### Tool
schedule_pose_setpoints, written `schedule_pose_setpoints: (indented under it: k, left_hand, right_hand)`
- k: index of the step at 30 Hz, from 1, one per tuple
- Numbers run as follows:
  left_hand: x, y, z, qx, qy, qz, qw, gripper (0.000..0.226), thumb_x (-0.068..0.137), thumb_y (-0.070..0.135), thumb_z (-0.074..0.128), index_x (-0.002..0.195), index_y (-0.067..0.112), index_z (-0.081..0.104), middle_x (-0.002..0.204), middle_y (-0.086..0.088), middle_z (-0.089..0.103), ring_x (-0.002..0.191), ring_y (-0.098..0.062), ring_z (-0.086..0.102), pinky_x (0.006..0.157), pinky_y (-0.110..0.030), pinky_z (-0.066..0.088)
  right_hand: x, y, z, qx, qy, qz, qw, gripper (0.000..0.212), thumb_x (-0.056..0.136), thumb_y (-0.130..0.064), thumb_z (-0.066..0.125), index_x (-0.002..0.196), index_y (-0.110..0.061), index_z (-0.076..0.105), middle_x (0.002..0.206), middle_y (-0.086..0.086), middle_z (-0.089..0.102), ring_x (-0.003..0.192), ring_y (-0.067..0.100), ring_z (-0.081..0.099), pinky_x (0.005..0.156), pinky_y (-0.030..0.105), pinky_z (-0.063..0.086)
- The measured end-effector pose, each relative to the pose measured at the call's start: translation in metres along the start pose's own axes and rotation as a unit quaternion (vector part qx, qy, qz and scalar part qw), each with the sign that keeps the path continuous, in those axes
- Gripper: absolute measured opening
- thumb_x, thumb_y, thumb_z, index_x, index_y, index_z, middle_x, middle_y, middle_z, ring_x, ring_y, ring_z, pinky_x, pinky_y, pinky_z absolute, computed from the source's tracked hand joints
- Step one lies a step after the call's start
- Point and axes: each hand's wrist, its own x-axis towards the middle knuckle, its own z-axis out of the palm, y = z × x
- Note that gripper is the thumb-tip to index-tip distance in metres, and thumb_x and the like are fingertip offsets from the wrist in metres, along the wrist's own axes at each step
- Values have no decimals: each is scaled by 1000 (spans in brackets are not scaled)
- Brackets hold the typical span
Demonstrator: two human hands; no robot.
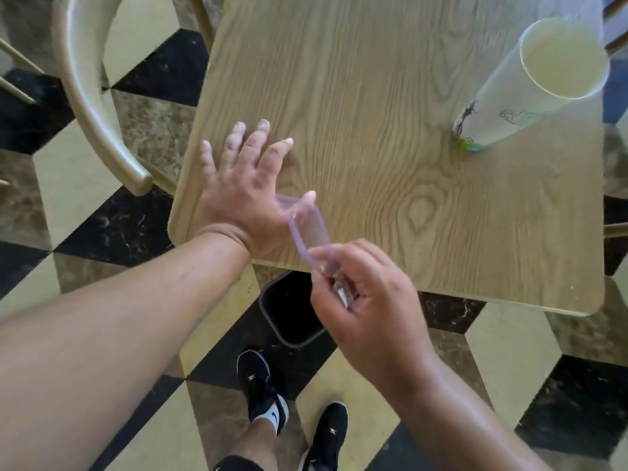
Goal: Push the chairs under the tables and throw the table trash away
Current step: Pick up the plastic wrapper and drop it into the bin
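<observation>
My left hand point(243, 180) lies flat and spread on the near left corner of the wooden table point(390, 130). My right hand point(367, 294) is closed on a thin clear purplish plastic piece point(311, 232) at the table's near edge; the piece's far end touches my left thumb. A tall white paper cup point(530, 86) stands upright at the table's far right. A beige chair point(91, 83) stands to the left of the table, its curved back close to the table's corner. A dark bin point(289, 314) sits on the floor, partly under the table's near edge.
The floor point(509, 351) is tiled in black, cream and brown diamonds. My two feet in black shoes point(261, 385) stand just in front of the bin. Another piece of furniture shows at the right edge point(616, 229).
</observation>
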Motion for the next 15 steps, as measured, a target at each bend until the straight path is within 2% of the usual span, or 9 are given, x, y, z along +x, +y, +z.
schedule_pose_setpoints:
  k: [4, 7, 10, 12, 15]
  left_hand:
    - [-1, 1, -2, -6, 1, -1, 1000, 86, 87, 79, 42, 159, 33, 37, 175, -3, 22, 163, -28, 6, 127, -65, -3]
    - [-1, 2, -3, -9, 0, 0, 1000, 86, 87, 80, 42, 159, 33, 37, 175, -3, 21, 163, -28, 6, 127, -64, -4]
    - [-1, 1, -3, -11, -1, -1, 1000, 86, 87, 80, 42, 159, 33, 37, 175, -4, 21, 163, -28, 6, 127, -64, -4]
    - [-1, 1, -3, -11, -2, -1, 1000, 86, 87, 80, 42, 159, 33, 37, 175, -4, 22, 163, -28, 6, 127, -64, -4]
    - [-1, 2, -3, -14, -3, -2, 1000, 86, 87, 80, 43, 158, 33, 37, 175, -3, 22, 163, -28, 5, 127, -64, -4]
  right_hand:
    - [-20, 21, 17, -17, -73, 8, 997, 11, 94, -13, 71, 98, -23, 68, 97, -15, 66, 89, 8, 64, 74, 32, 54]
    - [-30, 42, 31, -64, -146, 36, 986, 11, 92, -17, 68, 99, -26, 68, 99, -17, 68, 95, 7, 63, 79, 29, 54]
    - [-35, 66, 45, -97, -188, 76, 974, 15, 90, -16, 66, 100, -28, 68, 101, -17, 69, 98, 8, 62, 73, 26, 48]
    - [-36, 81, 56, -104, -214, 96, 967, 16, 94, -18, 64, 106, -27, 69, 107, -13, 70, 98, 13, 63, 71, 30, 49]
    - [-36, 97, 66, -125, -264, 139, 946, 24, 101, -24, 61, 123, -29, 69, 123, -13, 68, 109, 13, 61, 79, 29, 47]
